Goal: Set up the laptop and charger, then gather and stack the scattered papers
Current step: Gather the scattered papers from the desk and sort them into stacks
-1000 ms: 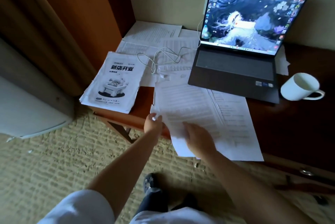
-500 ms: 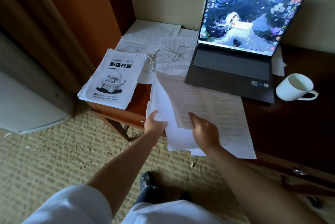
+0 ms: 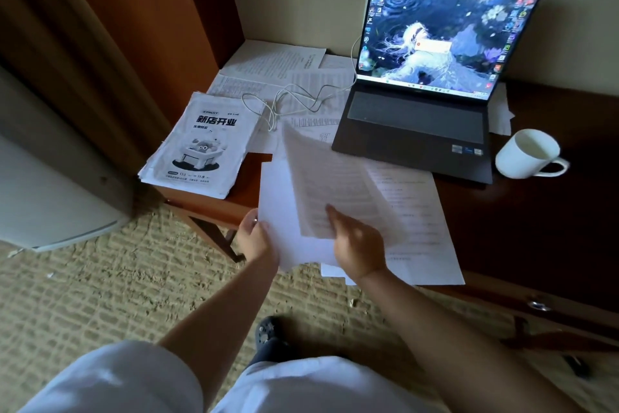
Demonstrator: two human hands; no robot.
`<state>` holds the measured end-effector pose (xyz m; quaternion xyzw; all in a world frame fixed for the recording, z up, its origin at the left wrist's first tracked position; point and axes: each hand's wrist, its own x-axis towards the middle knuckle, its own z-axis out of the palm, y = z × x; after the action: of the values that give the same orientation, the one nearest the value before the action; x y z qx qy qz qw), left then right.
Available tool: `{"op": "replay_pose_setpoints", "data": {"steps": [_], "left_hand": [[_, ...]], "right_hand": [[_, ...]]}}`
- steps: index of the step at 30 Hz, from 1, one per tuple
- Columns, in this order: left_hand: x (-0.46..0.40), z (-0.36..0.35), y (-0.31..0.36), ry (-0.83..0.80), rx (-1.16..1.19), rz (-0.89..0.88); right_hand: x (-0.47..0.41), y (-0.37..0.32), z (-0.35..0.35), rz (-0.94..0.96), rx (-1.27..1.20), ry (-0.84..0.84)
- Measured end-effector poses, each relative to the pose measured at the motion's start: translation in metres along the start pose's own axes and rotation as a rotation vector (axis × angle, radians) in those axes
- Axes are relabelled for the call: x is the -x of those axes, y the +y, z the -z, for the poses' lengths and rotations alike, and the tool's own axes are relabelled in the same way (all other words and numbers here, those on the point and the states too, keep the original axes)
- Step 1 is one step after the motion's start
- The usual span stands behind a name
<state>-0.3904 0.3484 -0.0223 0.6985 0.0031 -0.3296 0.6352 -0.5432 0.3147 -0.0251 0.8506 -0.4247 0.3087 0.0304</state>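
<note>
gathering papers, laptop already running

the laptop (image 3: 422, 104) is open and lit at the far right, its charger cable (image 3: 301, 101) trailing left over loose sheets (image 3: 274, 59) not yet collected. the left hand (image 3: 256, 238) pinches a blank sheet's (image 3: 284, 218) near-left edge; the right hand (image 3: 360, 245) grips a lifted printed page (image 3: 328, 185) above it.

Dark wooden desk (image 3: 552, 245), woven carpet (image 3: 100, 295)

A carpeted room: wooden desk (image 3: 552, 232), laptop (image 3: 415, 131), mug (image 3: 526, 155).
</note>
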Motion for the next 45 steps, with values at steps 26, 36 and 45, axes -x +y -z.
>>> {"op": "replay_pose_setpoints", "data": {"steps": [26,36,45], "left_hand": [[-0.007,0.031,0.011,-0.244,-0.720,-0.097],[-0.026,0.068,0.004,-0.042,-0.774,-0.244],[-0.006,0.040,0.007,-0.378,-0.299,0.198]], "right_hand": [[0.053,0.019,0.006,0.062,0.056,-0.888],[0.028,0.021,0.013,-0.684,-0.038,-0.286],[0.017,-0.049,0.001,0.090,0.051,-0.374]]}}
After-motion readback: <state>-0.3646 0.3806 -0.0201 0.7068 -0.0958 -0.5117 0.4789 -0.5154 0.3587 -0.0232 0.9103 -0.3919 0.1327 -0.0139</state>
